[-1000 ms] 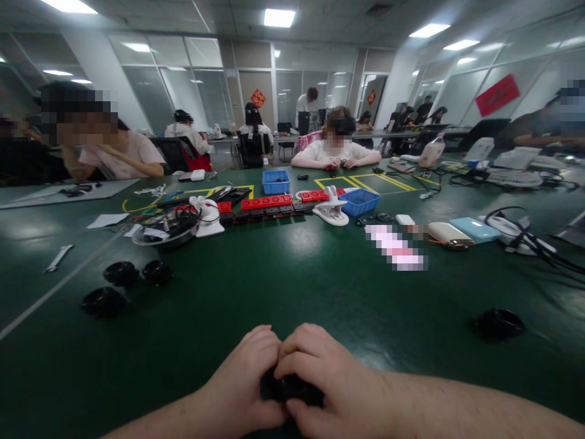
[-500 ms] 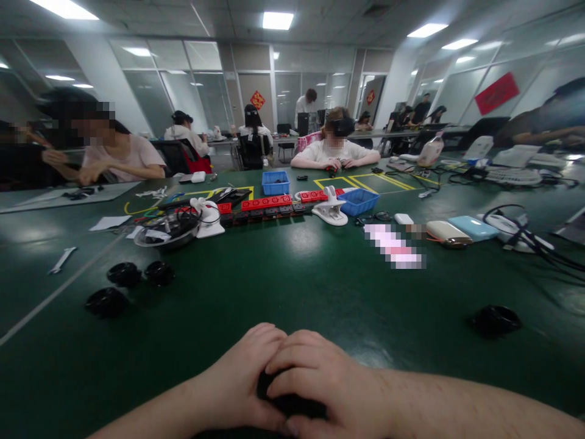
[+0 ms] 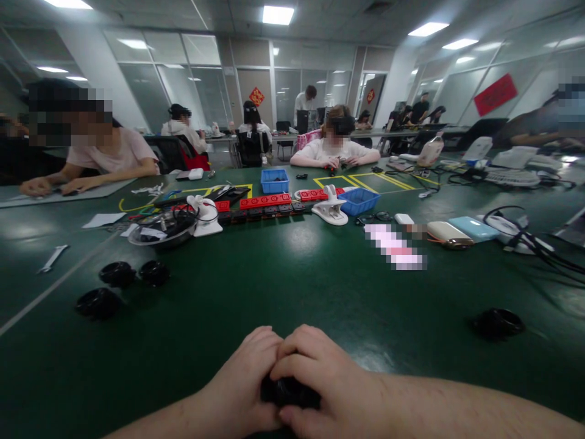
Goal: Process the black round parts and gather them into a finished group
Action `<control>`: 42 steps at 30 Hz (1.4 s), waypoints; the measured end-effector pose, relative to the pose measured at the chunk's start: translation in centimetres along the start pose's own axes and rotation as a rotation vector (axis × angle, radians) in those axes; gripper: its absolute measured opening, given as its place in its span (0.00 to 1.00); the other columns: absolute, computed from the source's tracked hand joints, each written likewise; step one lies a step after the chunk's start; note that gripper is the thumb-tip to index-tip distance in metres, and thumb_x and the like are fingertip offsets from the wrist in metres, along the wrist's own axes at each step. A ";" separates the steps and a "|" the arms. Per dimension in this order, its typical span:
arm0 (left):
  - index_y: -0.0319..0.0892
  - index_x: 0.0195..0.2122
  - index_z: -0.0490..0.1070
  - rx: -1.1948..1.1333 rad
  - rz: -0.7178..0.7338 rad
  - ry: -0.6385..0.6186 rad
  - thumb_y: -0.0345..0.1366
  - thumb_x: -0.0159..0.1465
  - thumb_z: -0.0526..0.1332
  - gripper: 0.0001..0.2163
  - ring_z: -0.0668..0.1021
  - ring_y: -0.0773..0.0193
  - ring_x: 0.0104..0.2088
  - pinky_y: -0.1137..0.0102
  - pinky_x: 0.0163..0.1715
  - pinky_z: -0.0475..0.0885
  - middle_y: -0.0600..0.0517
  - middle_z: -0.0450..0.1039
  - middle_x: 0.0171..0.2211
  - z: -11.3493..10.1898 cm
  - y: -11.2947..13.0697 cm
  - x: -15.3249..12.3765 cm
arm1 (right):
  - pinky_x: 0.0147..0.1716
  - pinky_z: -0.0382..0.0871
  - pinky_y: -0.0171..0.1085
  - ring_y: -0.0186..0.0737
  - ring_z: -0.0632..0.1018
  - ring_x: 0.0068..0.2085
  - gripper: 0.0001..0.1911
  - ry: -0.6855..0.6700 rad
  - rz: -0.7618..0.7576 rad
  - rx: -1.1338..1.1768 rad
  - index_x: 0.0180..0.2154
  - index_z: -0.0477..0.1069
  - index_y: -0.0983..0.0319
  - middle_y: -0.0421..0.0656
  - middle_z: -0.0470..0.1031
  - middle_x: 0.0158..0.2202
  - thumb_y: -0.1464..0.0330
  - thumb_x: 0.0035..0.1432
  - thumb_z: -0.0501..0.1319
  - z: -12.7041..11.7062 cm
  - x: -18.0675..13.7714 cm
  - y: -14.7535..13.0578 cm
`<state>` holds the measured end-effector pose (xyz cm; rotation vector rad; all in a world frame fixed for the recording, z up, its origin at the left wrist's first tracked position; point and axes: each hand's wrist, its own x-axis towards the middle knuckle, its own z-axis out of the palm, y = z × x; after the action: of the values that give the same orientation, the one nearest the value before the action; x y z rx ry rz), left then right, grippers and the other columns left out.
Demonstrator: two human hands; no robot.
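At the near edge of the table, both of my hands are wrapped around one glossy black round plastic part [image 3: 292, 392]. My left hand [image 3: 242, 384] grips it from the left side. Over its top and right side curl the fingers of my right hand [image 3: 331, 378], with the thumb low in front. Most of the part is hidden by my fingers. Hollow black pieces lie on the green tabletop: a few at the left, including one black ring-like piece [image 3: 98, 303], and another black ring-like piece [image 3: 498, 323] at the right.
A wrench [image 3: 53, 259] lies far left. Beyond my hands are a metal bowl [image 3: 176, 238] of parts, red strips [image 3: 265, 201], a white clip stand [image 3: 331, 207], blue bins [image 3: 359, 201] and a cable tangle [image 3: 539, 244]. Other people sit around the table.
My right hand's fingers have shifted slightly on the black part, showing more of its front. The person at the left has lowered their hands to the mat. The view has turned slightly.
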<state>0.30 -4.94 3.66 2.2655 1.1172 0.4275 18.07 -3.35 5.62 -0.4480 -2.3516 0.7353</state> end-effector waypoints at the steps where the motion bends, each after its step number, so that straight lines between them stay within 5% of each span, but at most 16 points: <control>1: 0.43 0.33 0.67 -0.006 0.013 -0.023 0.36 0.47 0.66 0.13 0.72 0.57 0.40 0.56 0.55 0.55 0.53 0.70 0.34 -0.2 -0.1 0.1 | 0.39 0.64 0.38 0.38 0.69 0.39 0.11 -0.007 -0.018 0.013 0.38 0.67 0.63 0.45 0.71 0.38 0.68 0.51 0.56 -0.1 0.1 0.0; 6: 0.44 0.34 0.68 -0.024 0.002 -0.140 0.37 0.50 0.67 0.12 0.73 0.59 0.41 0.57 0.58 0.50 0.54 0.73 0.36 -1.3 -0.1 0.3 | 0.43 0.64 0.39 0.38 0.71 0.40 0.11 -0.059 -0.126 0.056 0.35 0.67 0.64 0.46 0.72 0.38 0.70 0.50 0.51 -0.3 0.1 0.2; 11: 0.43 0.41 0.67 -0.077 -0.027 -0.145 0.42 0.50 0.69 0.20 0.72 0.57 0.45 0.54 0.58 0.48 0.53 0.73 0.41 -1.6 -0.3 0.3 | 0.46 0.63 0.40 0.37 0.71 0.44 0.13 -0.102 -0.168 0.072 0.35 0.68 0.63 0.46 0.72 0.39 0.71 0.47 0.49 -0.4 0.1 0.2; 15: 0.44 0.40 0.68 -0.088 0.000 -0.159 0.40 0.52 0.68 0.16 0.72 0.58 0.46 0.55 0.59 0.48 0.53 0.72 0.42 -1.7 -0.4 0.2 | 0.48 0.62 0.40 0.37 0.72 0.45 0.13 -0.095 -0.183 0.082 0.35 0.68 0.64 0.46 0.73 0.40 0.69 0.49 0.49 -0.4 0.1 0.3; 19: 0.46 0.39 0.68 -0.089 0.035 -0.157 0.40 0.53 0.66 0.14 0.72 0.59 0.45 0.56 0.59 0.48 0.54 0.72 0.39 -1.7 -0.3 0.1 | 0.49 0.62 0.40 0.37 0.71 0.45 0.12 -0.103 -0.170 0.068 0.37 0.67 0.63 0.46 0.72 0.41 0.67 0.53 0.49 -0.6 0.1 0.2; 25: 0.44 0.43 0.64 -0.004 -0.016 -0.045 0.44 0.44 0.70 0.26 0.70 0.50 0.46 0.48 0.56 0.50 0.49 0.70 0.41 -0.3 0.5 0.0 | 0.42 0.64 0.41 0.40 0.69 0.41 0.17 0.018 -0.075 0.021 0.42 0.66 0.65 0.47 0.71 0.40 0.60 0.56 0.53 -0.4 0.1 0.0; 30: 0.41 0.35 0.64 0.057 -0.091 0.064 0.41 0.48 0.64 0.16 0.72 0.51 0.40 0.49 0.51 0.60 0.47 0.69 0.35 0.4 1.2 -0.1 | 0.37 0.63 0.41 0.41 0.68 0.38 0.19 0.064 0.018 -0.023 0.39 0.67 0.63 0.46 0.69 0.37 0.56 0.53 0.57 0.2 -0.1 0.3; 35: 0.43 0.31 0.64 0.050 -0.077 0.112 0.42 0.47 0.65 0.14 0.72 0.54 0.36 0.53 0.49 0.63 0.50 0.70 0.33 0.4 0.7 -0.3 | 0.37 0.63 0.39 0.39 0.68 0.37 0.12 0.036 0.022 -0.013 0.37 0.66 0.62 0.44 0.69 0.36 0.63 0.52 0.58 0.2 -0.1 0.2; 42: 0.44 0.32 0.67 -0.022 0.056 -0.042 0.37 0.50 0.65 0.10 0.74 0.58 0.38 0.58 0.52 0.60 0.54 0.72 0.33 -0.8 -0.1 -0.1 | 0.41 0.66 0.38 0.37 0.72 0.40 0.11 -0.084 -0.118 0.100 0.38 0.64 0.63 0.46 0.72 0.37 0.70 0.51 0.51 -0.6 0.2 0.1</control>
<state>-0.20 -4.67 4.23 2.2809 1.0251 0.4112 18.31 -2.96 6.06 -0.2370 -2.3826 0.8260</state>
